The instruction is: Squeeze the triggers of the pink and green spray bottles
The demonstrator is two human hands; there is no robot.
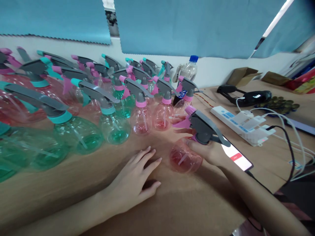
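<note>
My right hand [205, 149] is wrapped round the neck of a pink spray bottle [183, 159] with a grey and pink trigger head. The bottle leans a little, and some pink liquid shows low inside it. Whether its base touches the table cannot be made out. Left of it, my left hand [137, 173] rests palm down on the table [172, 206], fingers spread, holding nothing. Beyond my hands stand a pink spray bottle [162, 113], another pink one [141, 119] and a green spray bottle [115, 127] with a teal collar.
Several more spray bottles [78, 134] crowd the left and back. At the right lie a lit phone [242, 160], a white power strip [236, 124] with cables, and a black strapped device [256, 96]. A blue-capped bottle [190, 70] stands by the wall.
</note>
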